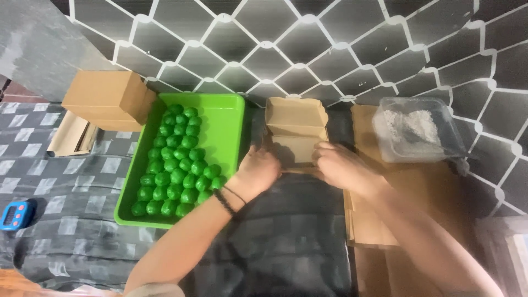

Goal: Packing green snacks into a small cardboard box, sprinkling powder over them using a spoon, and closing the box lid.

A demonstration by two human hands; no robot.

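A small brown cardboard box [296,127] stands open in the middle of the table, its lid flaps up at the back. My left hand [258,169] holds its left front side and my right hand [336,165] holds its right front side. Just left of the box is a bright green tray [226,118] filled with several rows of green balls [177,162]. My left wrist wears thin black bands.
Closed cardboard boxes [107,99] are stacked at the back left, with flat brown sheets [69,137] beside them. A clear plastic tub [418,129] of white powder sits at the right on flat cardboard [374,225]. A blue timer [14,213] lies at far left.
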